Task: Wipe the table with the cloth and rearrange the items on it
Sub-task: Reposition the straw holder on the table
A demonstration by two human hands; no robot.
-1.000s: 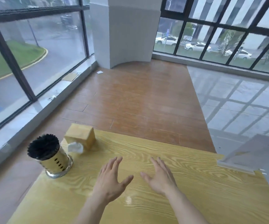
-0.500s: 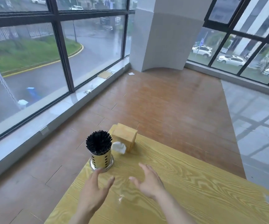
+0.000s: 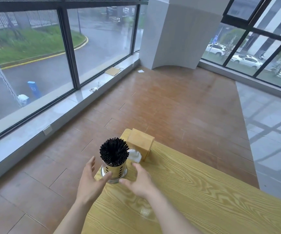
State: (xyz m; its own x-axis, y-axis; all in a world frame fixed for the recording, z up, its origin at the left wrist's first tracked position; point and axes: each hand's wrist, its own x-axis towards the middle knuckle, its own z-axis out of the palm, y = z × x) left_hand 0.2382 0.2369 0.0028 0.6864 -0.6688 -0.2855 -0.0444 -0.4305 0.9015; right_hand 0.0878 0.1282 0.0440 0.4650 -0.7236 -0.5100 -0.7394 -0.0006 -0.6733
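on the wooden table (image 3: 195, 191), left hand (image 3: 89, 182) and right hand (image 3: 140, 180) flank the straw holder (image 3: 114, 171), fingers spread apart.

Room: brown wood-look floor (image 3: 178, 102), grey tiled strip (image 3: 269, 119) at right; dark-framed windows (image 3: 65, 48) on two sides; white pillar (image 3: 178, 32) in corner; pale sill (image 3: 55, 112); overcast daylight.
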